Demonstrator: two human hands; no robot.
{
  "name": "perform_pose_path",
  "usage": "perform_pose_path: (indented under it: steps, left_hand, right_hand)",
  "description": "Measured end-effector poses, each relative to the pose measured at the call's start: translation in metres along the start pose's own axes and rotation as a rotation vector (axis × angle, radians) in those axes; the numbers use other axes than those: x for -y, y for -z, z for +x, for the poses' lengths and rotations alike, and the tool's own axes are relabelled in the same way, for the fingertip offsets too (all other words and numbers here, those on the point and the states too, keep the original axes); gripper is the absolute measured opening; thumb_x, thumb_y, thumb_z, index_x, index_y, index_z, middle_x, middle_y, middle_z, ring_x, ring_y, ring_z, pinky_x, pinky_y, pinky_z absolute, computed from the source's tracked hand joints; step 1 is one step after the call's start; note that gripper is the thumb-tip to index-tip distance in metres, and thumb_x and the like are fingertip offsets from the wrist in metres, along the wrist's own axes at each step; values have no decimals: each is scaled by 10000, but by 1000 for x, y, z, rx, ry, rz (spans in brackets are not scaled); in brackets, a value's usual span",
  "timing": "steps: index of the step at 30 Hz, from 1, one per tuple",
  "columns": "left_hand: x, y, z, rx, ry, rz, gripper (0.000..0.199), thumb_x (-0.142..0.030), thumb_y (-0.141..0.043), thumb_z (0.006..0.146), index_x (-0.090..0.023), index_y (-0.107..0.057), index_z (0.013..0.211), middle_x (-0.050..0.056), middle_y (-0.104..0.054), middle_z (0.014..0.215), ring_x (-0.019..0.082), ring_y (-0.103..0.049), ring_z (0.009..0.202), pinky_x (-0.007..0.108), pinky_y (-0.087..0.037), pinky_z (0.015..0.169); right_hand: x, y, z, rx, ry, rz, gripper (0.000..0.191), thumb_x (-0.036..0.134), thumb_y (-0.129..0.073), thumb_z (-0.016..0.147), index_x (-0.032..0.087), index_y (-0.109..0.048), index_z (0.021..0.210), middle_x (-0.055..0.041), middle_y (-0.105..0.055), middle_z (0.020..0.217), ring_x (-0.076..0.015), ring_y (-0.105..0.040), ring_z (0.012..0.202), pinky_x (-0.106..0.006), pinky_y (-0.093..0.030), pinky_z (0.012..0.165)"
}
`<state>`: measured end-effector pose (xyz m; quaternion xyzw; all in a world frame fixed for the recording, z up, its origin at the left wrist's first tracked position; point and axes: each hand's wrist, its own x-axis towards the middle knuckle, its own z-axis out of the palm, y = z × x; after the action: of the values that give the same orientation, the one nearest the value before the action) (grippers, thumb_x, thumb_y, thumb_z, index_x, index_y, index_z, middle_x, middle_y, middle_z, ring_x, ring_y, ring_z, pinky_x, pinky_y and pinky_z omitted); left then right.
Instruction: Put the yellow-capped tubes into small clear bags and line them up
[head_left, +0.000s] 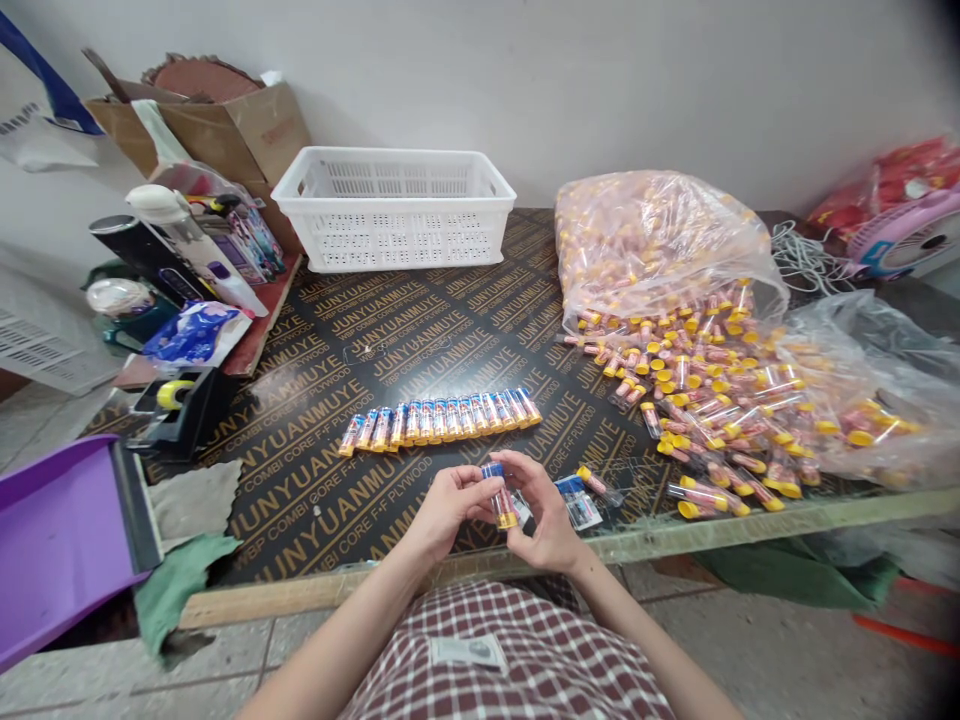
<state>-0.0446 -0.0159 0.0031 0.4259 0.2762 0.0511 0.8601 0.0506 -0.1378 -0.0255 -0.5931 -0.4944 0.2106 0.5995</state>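
In front of my body I hold a small clear tube with a yellow end and a blue-topped label point(500, 496). My left hand point(450, 508) pinches it from the left, thumb across its front. My right hand point(546, 520) curves around its other side, fingertips at the top and thumb near the yellow end. Just right of that hand lie blue-and-white printed labels point(579, 503) and one loose yellow-capped tube point(592, 480). Beyond my hands, a slanting row of blue-labelled tubes point(442, 420) lies side by side on the dark printed board point(322, 510).
A heap of yellow-capped tubes point(720, 400) spills from a clear plastic bag point(652, 225) on the right. At the back stands a white basket point(397, 235). A tape dispenser point(176, 410) and a purple dustpan point(67, 540) are left; a pink fan point(907, 235) is far right.
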Motion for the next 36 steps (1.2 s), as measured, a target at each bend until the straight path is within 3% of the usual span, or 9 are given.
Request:
perform_pose_path:
  steps: [17,21,24,27,30,33,36]
  left_hand:
    - [5,4,0,-17,-22,-15,302,-347,-770,622,-89,-645,717,42,-657,647,112,-601,558,216,-480,553]
    - [2,11,3,-44,-66,34,312,-381,-760,619,-105,-639,702,40,-660,645,117,-598,552,230,-481,557]
    - [-20,34,8,-212,-185,207,326,-406,-762,586,-120,-631,671,34,-658,606,125,-583,517,234,-460,525]
    - [-54,75,11,-531,-367,512,328,-433,-744,578,-138,-635,673,26,-655,582,142,-578,517,241,-439,520]
    - [-80,120,14,-839,-398,903,346,-476,-706,602,-144,-674,697,54,-680,631,182,-614,599,261,-436,572]
    - [-85,148,20,-902,-282,1211,363,-505,-678,625,-148,-698,690,95,-704,700,214,-634,665,280,-425,622]
    - [-80,156,25,-862,-194,1333,387,-530,-635,669,-155,-714,727,113,-713,739,224,-637,704,274,-405,627]
  right_hand:
    - [-2,-4,2,-4,-2,-5,803,16,-497,588,241,-346,1344,-92,-448,1328,-259,-472,1218,-421,-421,1028]
    - [-4,-8,6,36,-14,11,817,23,-514,647,267,-271,1388,-88,-394,1389,-250,-446,1249,-435,-400,1047]
    - [-2,-1,9,45,-19,-37,837,70,-549,701,271,-186,1427,-91,-284,1463,-258,-412,1273,-468,-353,1075]
    - [-4,15,7,-30,-21,-114,791,124,-560,749,271,-186,1431,-91,-262,1472,-263,-411,1267,-494,-318,1088]
    - [-9,34,2,-111,-52,-178,711,168,-549,794,275,-229,1420,-92,-316,1441,-259,-439,1238,-493,-346,1065]
    - [-15,46,-3,-158,-83,-230,658,202,-550,813,276,-275,1406,-92,-363,1411,-262,-462,1215,-482,-382,1036]
    - [-16,53,-5,-193,-85,-271,629,215,-560,812,289,-317,1388,-83,-371,1409,-260,-479,1200,-470,-411,1011]
